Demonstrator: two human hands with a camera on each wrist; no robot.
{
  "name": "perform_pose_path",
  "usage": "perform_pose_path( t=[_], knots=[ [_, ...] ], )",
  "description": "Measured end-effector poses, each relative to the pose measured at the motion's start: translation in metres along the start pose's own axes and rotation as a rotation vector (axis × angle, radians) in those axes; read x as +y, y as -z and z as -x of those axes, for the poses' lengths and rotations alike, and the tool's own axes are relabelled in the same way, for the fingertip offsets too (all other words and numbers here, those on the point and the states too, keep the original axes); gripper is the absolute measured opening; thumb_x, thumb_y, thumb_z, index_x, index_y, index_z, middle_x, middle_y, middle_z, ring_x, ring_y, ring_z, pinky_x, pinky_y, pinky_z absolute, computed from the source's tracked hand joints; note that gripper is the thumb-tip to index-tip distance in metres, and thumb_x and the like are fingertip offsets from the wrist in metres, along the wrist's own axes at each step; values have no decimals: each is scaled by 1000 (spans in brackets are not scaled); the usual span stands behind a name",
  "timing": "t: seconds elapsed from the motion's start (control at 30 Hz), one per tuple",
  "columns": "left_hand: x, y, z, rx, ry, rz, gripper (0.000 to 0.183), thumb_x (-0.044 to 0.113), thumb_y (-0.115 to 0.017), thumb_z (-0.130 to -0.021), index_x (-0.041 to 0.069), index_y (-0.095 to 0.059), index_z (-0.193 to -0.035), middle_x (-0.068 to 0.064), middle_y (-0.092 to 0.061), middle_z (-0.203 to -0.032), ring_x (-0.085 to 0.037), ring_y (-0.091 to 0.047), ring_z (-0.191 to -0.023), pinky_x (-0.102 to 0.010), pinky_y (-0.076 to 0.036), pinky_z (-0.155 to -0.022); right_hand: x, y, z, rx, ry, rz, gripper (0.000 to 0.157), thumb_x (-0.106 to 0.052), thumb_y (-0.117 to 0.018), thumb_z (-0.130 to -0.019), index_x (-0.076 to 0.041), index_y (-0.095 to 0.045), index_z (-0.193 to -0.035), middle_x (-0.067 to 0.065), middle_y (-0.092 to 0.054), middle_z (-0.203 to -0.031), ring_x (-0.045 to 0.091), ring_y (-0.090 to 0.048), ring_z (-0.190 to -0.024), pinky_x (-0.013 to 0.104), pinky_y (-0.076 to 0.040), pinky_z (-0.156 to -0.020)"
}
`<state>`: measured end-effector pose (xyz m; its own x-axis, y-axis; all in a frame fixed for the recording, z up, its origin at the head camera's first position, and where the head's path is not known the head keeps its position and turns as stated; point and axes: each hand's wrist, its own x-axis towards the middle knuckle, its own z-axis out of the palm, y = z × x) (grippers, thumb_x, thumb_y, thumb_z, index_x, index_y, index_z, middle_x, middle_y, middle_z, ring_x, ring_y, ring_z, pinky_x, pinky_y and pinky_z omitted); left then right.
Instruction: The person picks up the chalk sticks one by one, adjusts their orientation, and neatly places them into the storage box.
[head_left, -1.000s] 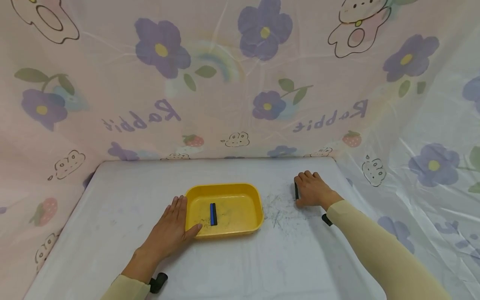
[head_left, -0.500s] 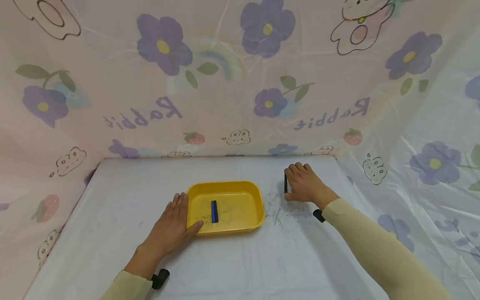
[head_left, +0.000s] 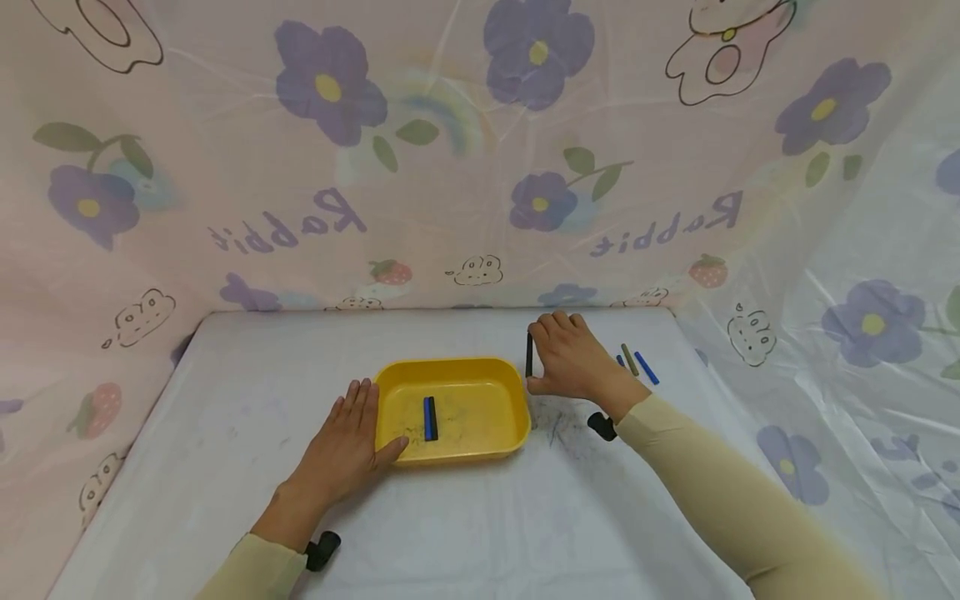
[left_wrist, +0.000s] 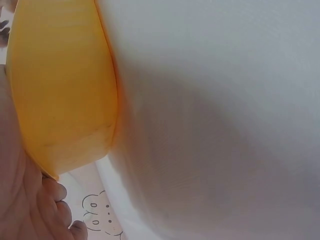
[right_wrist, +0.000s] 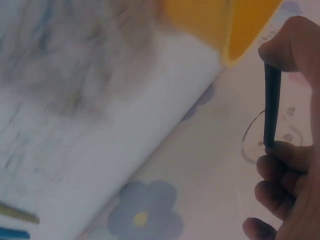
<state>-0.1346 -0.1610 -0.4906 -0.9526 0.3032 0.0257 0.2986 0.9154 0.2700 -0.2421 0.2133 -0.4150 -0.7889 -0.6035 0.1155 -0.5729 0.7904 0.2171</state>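
Observation:
My right hand [head_left: 568, 358] pinches a black crayon [head_left: 529, 356] by its two ends, between thumb and fingertips, just past the right rim of the yellow tray [head_left: 491, 450]. In the right wrist view the crayon [right_wrist: 271, 105] spans from thumb to forefinger. My left hand [head_left: 341, 450] lies along the tray's left side, fingers straight, its thumb over the near rim. Inside the tray a blue crayon [head_left: 427, 419] and a black crayon [head_left: 433, 419] lie side by side. The left wrist view shows the tray's outer wall [left_wrist: 65, 85] against that hand.
Right of my right hand lie a blue crayon [head_left: 647, 367], an olive crayon [head_left: 629, 359] and a partly hidden blue one [head_left: 620, 361]. Dark smudges [head_left: 558, 421] mark the white tabletop [head_left: 465, 533]. A printed curtain [head_left: 442, 183] rises behind the table's far edge.
My right hand has moved left with the black crayon, rising clear of its spot and uncovering the crayons at the right. My left hand stays at the tray.

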Motion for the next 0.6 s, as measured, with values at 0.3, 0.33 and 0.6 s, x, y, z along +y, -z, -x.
perform_pose_path(
  t=[0.3, 0.33, 0.6],
  knots=[
    [-2, 0, 0, -5, -6, -19, 101, 64, -50, -105, -11, -16, -164, -29, -16, -173, -44, -13, -162, -60, -19, -131, -48, -6, -17, 26, 90, -47, 67, -55, -78, -85, -3, -60, -122, 13, -59, -115, 29, -48, -98, 42, -41, -83],
    [-2, 0, 0, -5, -6, -18, 101, 64, -50, -105, -11, -16, -164, -29, -16, -173, -44, -13, -162, -60, -19, -131, -53, -8, -18, 20, 98, -50, 65, -55, -77, -85, -3, -59, -121, 12, -59, -113, 28, -47, -97, 41, -41, -82],
    [-2, -1, 0, -2, -10, -7, 101, 64, -50, -105, -10, -16, -164, -29, -18, -173, -43, -14, -162, -59, -19, -131, -80, -19, -27, -60, 106, -30, 65, -59, -70, -86, -7, -58, -123, 6, -58, -115, 25, -46, -100, 38, -40, -87]
  ],
)
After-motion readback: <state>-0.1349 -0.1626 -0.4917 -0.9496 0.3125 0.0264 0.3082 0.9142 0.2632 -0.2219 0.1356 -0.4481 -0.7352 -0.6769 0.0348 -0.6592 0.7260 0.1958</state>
